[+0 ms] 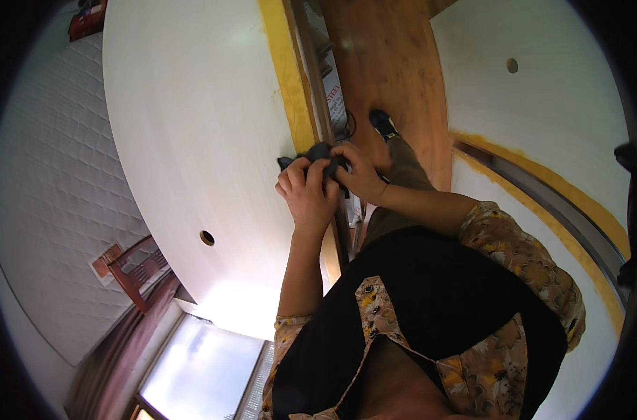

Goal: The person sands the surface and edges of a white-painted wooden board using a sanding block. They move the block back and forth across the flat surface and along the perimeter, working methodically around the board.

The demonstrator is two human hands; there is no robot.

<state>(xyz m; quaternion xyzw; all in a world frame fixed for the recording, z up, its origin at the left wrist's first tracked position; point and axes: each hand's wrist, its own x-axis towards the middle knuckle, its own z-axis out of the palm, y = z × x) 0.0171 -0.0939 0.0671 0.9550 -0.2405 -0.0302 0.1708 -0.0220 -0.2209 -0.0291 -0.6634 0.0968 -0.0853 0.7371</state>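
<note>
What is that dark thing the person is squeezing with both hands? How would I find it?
Start at the big white board that fills the left side, and follow its yellow edge down to where the two hands meet. The dark cloth is bunched there under the left hand and right hand. It is the only soft, crumpled, dark grey thing against the white and yellow.

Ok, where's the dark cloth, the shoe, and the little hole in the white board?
Cloth [317,151], head view, on the dark fold above the fingers.
Shoe [383,124], head view, on its dark upper.
Hole [206,238], head view, on the round opening in the left white board.
</note>
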